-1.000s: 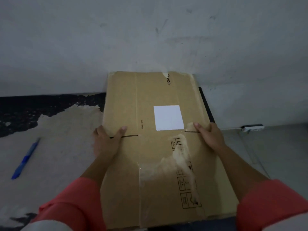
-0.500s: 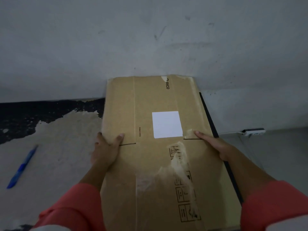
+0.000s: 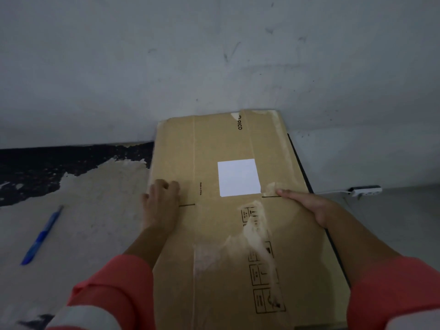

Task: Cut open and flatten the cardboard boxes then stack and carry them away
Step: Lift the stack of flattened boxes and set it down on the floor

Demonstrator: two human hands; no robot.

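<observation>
A flattened brown cardboard box [image 3: 226,234] with a white label [image 3: 238,177] lies in front of me, its far edge against the grey wall. My left hand [image 3: 160,201] rests on its left edge, fingers curled over the top face beside a slit. My right hand [image 3: 309,206] holds the right edge, thumb flat on top and the fingers hidden underneath. A thin dark edge shows under the box along its right side. Torn pale tape runs down the middle of the cardboard.
A blue pen-like tool [image 3: 41,235] lies on the worn floor at the left. A white power strip [image 3: 365,190] with a cable sits by the wall on the right. Black peeling floor paint [image 3: 47,167] runs along the wall's base.
The box has shifted a little away from me toward the wall. My left hand moved from gripping the left edge to lying on top of it. My right hand slid lower along the right edge.
</observation>
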